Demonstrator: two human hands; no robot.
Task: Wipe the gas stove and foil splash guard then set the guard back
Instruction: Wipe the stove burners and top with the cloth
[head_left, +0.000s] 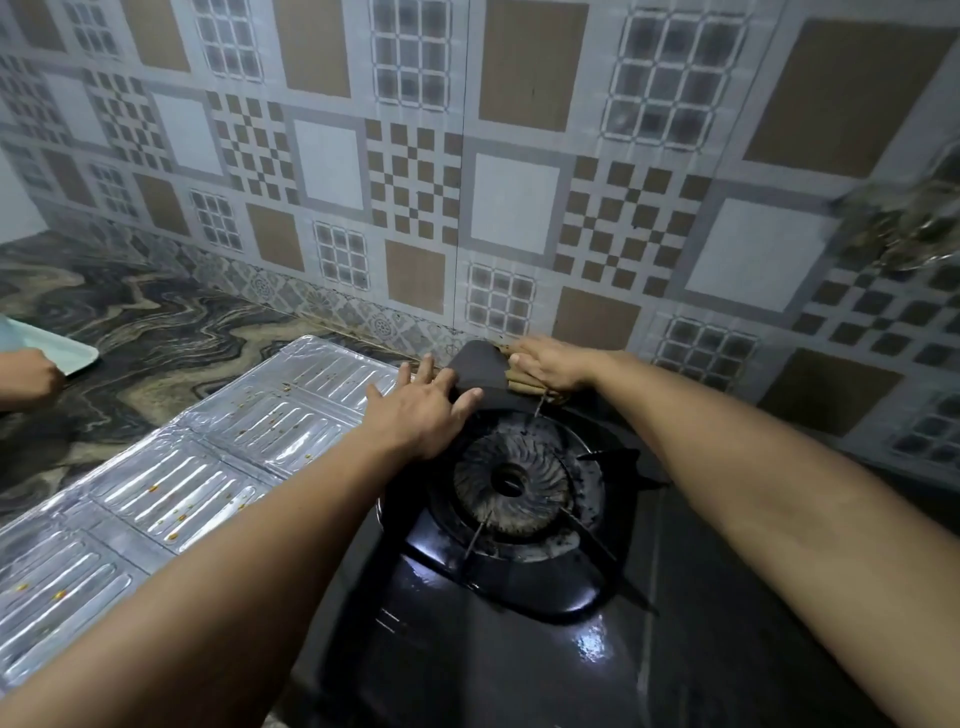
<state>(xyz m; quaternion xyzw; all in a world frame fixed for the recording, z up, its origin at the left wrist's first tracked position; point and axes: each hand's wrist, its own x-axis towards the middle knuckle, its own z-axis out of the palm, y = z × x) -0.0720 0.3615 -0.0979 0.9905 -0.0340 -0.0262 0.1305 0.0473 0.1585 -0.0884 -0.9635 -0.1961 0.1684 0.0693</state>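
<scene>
The black gas stove (498, 639) fills the lower middle, its round burner (511, 480) and pan supports exposed and its glossy top wet. The foil splash guard (171, 467) lies flat on the counter left of the stove, speckled with orange stains. A dark grey cloth with a brownish folded part (480, 366) sits at the stove's far edge against the wall. My right hand (550, 366) presses down on the cloth's brown part, fingers closed over it. My left hand (423, 402) lies flat with fingers spread, touching the cloth's left edge.
A patterned tile wall (514, 202) rises right behind the stove. A marbled dark counter (156, 322) stretches to the left. At the far left, another person's hand (28, 376) holds a pale tray (57, 348). A blurred shiny object (914, 223) hangs at the upper right.
</scene>
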